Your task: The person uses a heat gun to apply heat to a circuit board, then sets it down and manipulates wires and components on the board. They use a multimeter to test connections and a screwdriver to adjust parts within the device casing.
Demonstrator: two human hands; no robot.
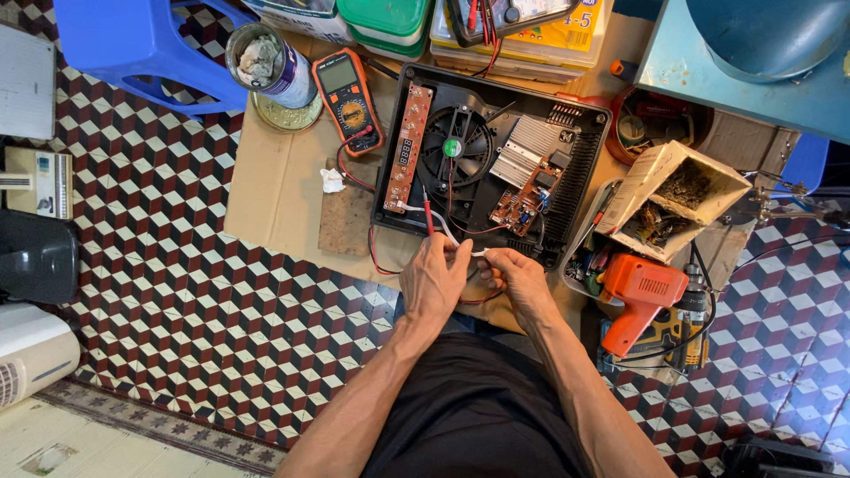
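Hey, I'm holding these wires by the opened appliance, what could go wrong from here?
Both hands, left hand and right hand, pinch thin white wires running to the open black casing; a tug might strain their joints on the circuit board. The red probe lies close to the fingers and bare board, so it might touch contacts. The red lead loops near the left wrist and could snag.

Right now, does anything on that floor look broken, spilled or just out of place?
Yes. The black appliance lies opened up, its fan and circuit boards bare. Loose wires run from it to the left hand and right hand. Right of it, a torn cardboard box of rusty-looking scraps sits tilted over a crowded tool tray.
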